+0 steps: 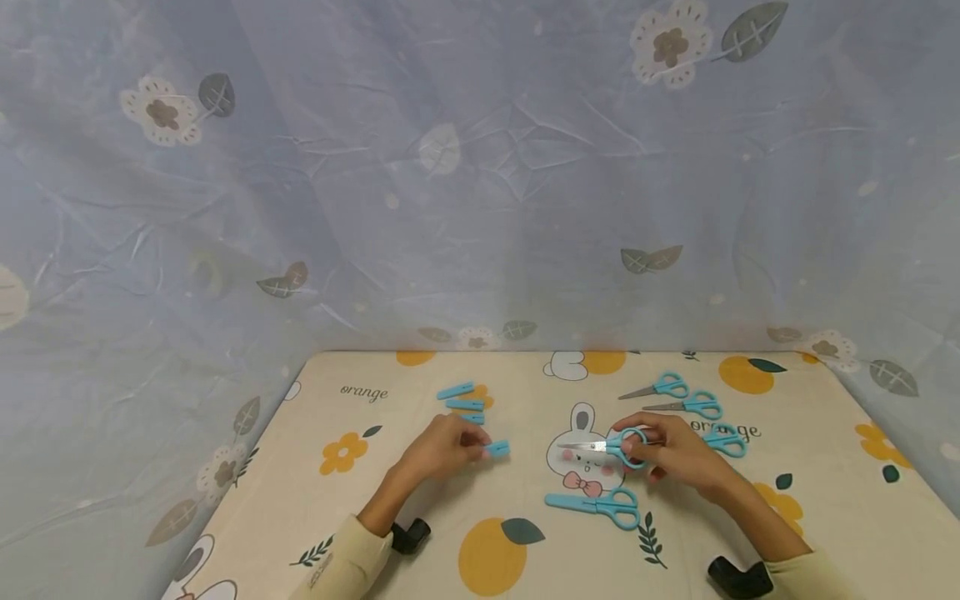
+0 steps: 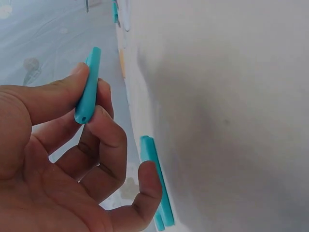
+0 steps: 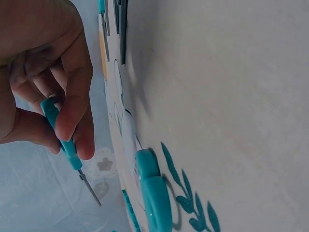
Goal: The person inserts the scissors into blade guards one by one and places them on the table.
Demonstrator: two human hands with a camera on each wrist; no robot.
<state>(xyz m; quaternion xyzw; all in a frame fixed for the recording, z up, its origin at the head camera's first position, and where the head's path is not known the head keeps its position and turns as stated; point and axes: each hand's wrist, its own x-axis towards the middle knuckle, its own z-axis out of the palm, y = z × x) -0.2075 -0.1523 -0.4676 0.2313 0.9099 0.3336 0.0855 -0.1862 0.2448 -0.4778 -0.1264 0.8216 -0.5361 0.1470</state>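
My left hand (image 1: 444, 450) pinches a small blue blade cover (image 1: 498, 449) between thumb and fingertips; in the left wrist view the cover (image 2: 89, 92) is held clear of the cloth. My right hand (image 1: 678, 450) grips a pair of scissors (image 1: 594, 447) by its blue finger loops, the bare metal blades pointing left toward the cover. A gap separates blades and cover. Below them on the cloth lies another pair of scissors (image 1: 573, 502) with its blades inside a blue cover. Three loose blue covers (image 1: 465, 405) lie beyond my left hand, the nearest partly hidden by it.
Three uncovered blue-handled scissors (image 1: 702, 405) lie beyond and beside my right hand, one partly hidden by it. The table has a cream printed cloth (image 1: 405, 550). A pale blue-grey patterned sheet (image 1: 480, 208) hangs behind and at the sides.
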